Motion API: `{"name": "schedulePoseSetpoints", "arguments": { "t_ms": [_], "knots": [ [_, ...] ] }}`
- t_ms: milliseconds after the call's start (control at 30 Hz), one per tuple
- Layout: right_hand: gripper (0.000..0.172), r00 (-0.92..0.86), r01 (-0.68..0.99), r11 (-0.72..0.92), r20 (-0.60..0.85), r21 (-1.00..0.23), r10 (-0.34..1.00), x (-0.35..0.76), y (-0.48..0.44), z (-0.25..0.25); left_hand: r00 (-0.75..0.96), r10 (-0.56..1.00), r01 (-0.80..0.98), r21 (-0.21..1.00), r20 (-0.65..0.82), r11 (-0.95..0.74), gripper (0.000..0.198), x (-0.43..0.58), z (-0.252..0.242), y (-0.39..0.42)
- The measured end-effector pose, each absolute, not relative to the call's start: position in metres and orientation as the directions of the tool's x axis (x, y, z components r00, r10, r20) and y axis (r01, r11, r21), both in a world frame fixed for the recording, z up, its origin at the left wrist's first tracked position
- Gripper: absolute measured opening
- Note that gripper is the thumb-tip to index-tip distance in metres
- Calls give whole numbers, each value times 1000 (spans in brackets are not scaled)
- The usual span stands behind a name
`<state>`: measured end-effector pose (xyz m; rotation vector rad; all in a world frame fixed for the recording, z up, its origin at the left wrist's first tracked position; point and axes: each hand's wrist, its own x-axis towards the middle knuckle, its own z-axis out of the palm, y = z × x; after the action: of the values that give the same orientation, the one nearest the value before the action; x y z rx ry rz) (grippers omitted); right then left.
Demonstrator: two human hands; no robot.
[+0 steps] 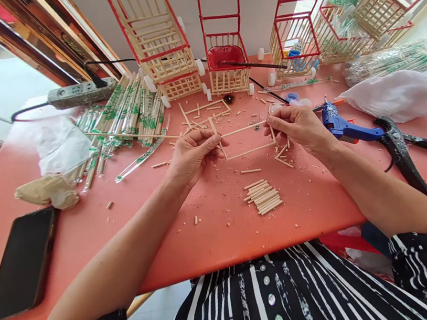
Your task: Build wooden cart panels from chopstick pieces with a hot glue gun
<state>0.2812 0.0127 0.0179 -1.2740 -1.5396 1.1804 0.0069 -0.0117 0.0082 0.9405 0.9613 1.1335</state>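
Between my two hands is a small rectangular frame of thin wooden sticks point(250, 151), held just above the table. My left hand point(195, 153) pinches its left end, where one stick sticks up past the fingers. At the opposite end, my right hand point(296, 126) grips the short side between thumb and fingers. Below the frame lies a pile of short cut sticks point(263, 196), with a single stick point(250, 171) just above it. A blue glue gun point(352, 127) rests to the right of my right hand. Loose stick pieces point(206, 109) lie behind the frame.
Several stick carts with red handles point(221, 18) stand along the back. Wrapped chopsticks point(127, 114), a power strip point(80, 93) and a phone point(21, 264) are at left. Black cutters point(402, 149) and a white plastic bag point(403, 93) lie at right on the red table point(195, 252).
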Motion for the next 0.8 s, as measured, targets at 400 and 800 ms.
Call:
{"name": "schedulePoseSetpoints", "arguments": {
  "t_ms": [400, 800],
  "knots": [
    [42, -189, 255, 48, -1, -966, 982, 275, 9, 20, 75, 987, -226, 961, -144, 157, 22, 8, 10, -14],
    [42, -200, 244, -44, -95, -969, 975, 286, 17, 24, -58, 988, 113, 984, 143, -136, 30, 1, 10, -15]
  ]
}}
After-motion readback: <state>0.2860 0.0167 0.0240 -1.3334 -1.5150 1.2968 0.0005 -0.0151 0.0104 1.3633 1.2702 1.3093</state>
